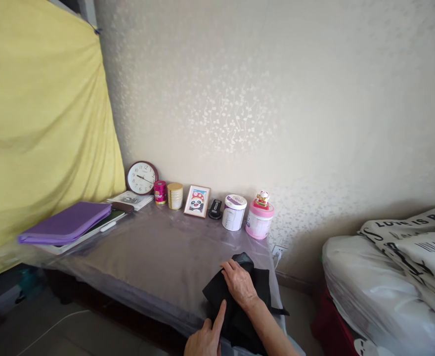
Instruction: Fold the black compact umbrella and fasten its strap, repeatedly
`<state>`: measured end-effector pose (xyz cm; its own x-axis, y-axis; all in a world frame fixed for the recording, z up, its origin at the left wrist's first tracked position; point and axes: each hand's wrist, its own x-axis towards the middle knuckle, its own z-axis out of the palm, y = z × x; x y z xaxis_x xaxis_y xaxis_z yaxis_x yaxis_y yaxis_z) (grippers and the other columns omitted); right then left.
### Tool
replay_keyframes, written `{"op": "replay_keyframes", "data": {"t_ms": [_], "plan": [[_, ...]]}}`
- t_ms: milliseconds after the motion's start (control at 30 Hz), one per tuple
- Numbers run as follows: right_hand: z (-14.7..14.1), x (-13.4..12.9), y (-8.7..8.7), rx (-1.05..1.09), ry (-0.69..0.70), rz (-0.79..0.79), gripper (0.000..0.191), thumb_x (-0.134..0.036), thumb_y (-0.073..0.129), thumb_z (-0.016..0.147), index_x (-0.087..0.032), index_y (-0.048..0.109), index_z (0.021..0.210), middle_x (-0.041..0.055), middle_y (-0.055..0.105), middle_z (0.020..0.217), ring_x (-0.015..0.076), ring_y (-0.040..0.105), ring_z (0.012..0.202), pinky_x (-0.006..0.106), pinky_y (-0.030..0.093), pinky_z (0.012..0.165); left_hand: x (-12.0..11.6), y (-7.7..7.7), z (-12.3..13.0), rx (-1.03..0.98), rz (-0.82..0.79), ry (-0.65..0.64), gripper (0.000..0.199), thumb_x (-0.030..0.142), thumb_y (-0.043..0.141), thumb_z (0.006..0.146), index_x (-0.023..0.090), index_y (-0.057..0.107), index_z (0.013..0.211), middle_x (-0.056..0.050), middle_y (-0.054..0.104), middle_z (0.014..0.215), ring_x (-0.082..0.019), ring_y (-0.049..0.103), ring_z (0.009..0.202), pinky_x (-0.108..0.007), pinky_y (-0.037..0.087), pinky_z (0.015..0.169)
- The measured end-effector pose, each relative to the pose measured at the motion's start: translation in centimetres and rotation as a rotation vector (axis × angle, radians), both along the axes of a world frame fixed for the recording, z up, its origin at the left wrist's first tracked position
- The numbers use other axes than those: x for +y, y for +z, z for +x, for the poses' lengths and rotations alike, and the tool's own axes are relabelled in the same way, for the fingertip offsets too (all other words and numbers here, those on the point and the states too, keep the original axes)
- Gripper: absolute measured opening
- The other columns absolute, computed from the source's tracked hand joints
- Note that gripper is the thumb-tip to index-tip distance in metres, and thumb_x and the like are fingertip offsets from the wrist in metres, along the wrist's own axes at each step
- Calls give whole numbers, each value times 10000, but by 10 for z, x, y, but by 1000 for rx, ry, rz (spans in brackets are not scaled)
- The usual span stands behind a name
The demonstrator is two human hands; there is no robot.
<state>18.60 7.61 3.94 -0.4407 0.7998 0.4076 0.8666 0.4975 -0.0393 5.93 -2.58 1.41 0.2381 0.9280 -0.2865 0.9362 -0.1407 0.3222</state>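
Note:
A crumpled black fabric item [260,296], perhaps a bag, lies at the near right corner of the table, with a strap-like end hanging past the right edge. My right hand [239,284] rests over its upper part, fingers together and bent around the fabric, thumb hidden. Lower down, at the bottom of the view, my left hand [204,338] touches the near left side of the black fabric. Its index finger is stretched out and its thumb stands apart, while the other fingers are mostly out of sight.
Clear plastic covers the table [139,252]. Along the wall stand a clock [142,177], a pink tin [160,192], a yellow canister [175,196], a framed panda picture [197,201] and two tubs [234,213]. A purple folder [69,222] lies left. Wrapped bedding [380,277] sits right.

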Motion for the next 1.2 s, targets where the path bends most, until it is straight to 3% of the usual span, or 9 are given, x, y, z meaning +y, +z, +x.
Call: {"op": "replay_keyframes", "data": {"t_ms": [133, 267, 500, 800, 1067, 1200], "plan": [[16, -33, -10, 145, 88, 1, 231, -170, 399, 876, -234, 578, 1007, 38, 600, 1054, 162, 554, 970, 305, 450, 867, 1, -6, 0, -20, 37, 1, 882, 50, 442, 673, 334, -17, 1370, -56, 574, 1068, -208, 619, 865, -262, 441, 692], [33, -47, -29, 118, 82, 43, 313, -219, 418, 875, -246, 530, 1165, 47, 520, 1259, 198, 446, 1182, 396, 380, 986, 2, -6, -1, 7, 34, -4, 870, 57, 450, 668, 307, 13, 1378, -66, 587, 1068, -217, 613, 855, -286, 436, 694], [44, -10, -47, 93, -16, 57, 385, -326, 371, 899, -252, 453, 1268, 48, 423, 1361, 214, 355, 1265, 446, 328, 1019, 5, -6, -1, 29, 141, 4, 902, 84, 520, 624, 261, 56, 1378, -68, 645, 988, -279, 505, 1002, -387, 380, 800], [52, 29, -41, 117, -46, 31, 347, -360, 348, 905, -262, 541, 1175, 44, 499, 1295, 211, 377, 1246, 438, 291, 1019, 12, -24, 0, 27, 136, 18, 887, 104, 526, 615, 261, 99, 1376, -62, 655, 943, -273, 502, 972, -359, 358, 772], [59, 62, -33, 233, -141, -130, 338, -272, 296, 913, -210, 615, 1006, 52, 646, 1021, 162, 581, 971, 319, 403, 886, 6, -10, 0, 1, 67, 58, 856, 115, 489, 646, 205, 71, 1387, -70, 624, 1035, -278, 461, 1021, -379, 328, 820], [81, 53, -31, 262, -327, -35, 306, -270, 336, 885, -176, 613, 976, 93, 643, 1018, 205, 568, 999, 349, 397, 884, 0, -4, -2, -27, 89, 54, 804, 157, 478, 694, 164, 78, 1392, -90, 616, 1038, -268, 461, 1027, -356, 327, 814]]}}
